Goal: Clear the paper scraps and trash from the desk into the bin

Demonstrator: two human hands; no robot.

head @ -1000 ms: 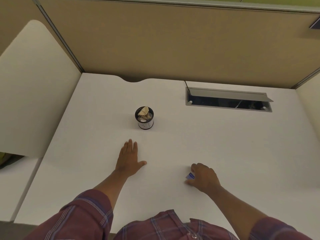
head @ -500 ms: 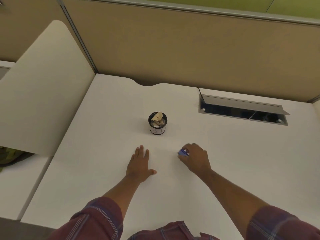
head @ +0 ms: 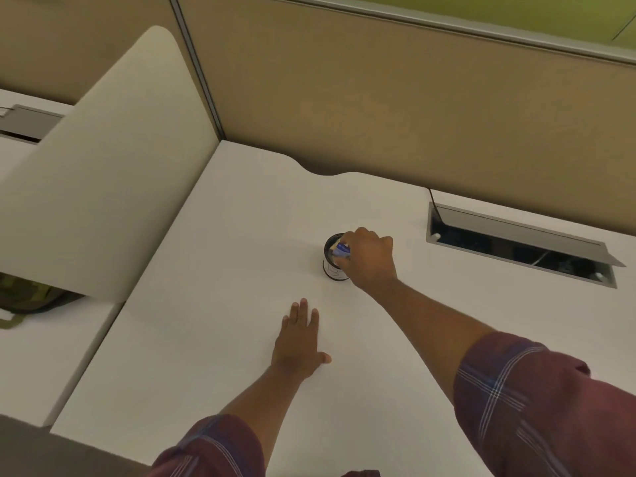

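A small round bin with a dark rim and a white wall stands in the middle of the white desk. My right hand is over its mouth, fingers shut on a small blue and white scrap held just above the opening. My hand hides most of the bin's inside. My left hand lies flat on the desk in front of the bin, fingers spread, holding nothing.
An open cable hatch with a raised grey lid is sunk into the desk at the right. Tan partition walls close off the back. A white side panel rises at the left, with a green bag beneath it.
My right hand has carried the blue scrap from the desk's near right side forward to the bin's mouth. My left hand has stayed flat on the desk.
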